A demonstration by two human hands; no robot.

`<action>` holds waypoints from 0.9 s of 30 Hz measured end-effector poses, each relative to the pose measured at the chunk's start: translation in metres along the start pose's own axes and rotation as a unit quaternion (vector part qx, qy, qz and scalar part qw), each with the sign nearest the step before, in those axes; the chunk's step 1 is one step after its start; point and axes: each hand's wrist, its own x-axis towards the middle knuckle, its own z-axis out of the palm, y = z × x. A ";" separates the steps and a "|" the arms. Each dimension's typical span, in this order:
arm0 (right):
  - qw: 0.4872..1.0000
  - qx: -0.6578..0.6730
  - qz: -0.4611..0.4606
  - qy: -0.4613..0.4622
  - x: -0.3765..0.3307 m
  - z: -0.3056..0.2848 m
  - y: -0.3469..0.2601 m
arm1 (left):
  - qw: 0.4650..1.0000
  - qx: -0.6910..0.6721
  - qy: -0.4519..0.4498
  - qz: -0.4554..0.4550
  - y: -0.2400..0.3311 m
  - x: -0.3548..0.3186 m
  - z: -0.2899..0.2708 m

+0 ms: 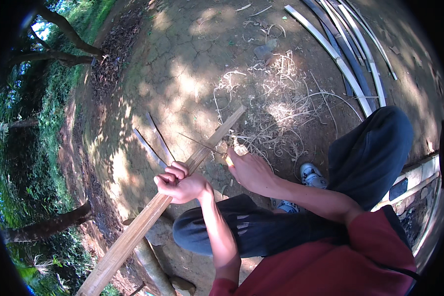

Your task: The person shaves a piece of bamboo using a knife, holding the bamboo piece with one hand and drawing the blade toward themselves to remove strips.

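Observation:
A long wooden plank (133, 234) slants from the lower left up to the middle. My left hand (182, 185) lies across it, palm turned up and fingers curled closed; what they hold, if anything, is hidden. Two thin dark-edged strips (155, 140) spread out beyond these fingers; whether the hand grips them I cannot tell. In my right hand (251, 172), to the right of the plank, is a knife (195, 140). Its narrow blade points left across the plank's upper part, and the fist covers most of its handle.
Pale curled shavings (281, 113) litter the dirt ground ahead. Several long light and dark strips (352, 52) lie at the upper right. A round pole (150, 264) is below the plank. My bent knees (375, 153) flank the work. Trees and bushes (39, 143) grow on the left.

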 end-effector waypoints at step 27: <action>0.998 -0.039 0.037 -0.018 0.005 0.002 0.003 | 0.999 0.039 -0.010 -0.024 0.007 -0.005 0.006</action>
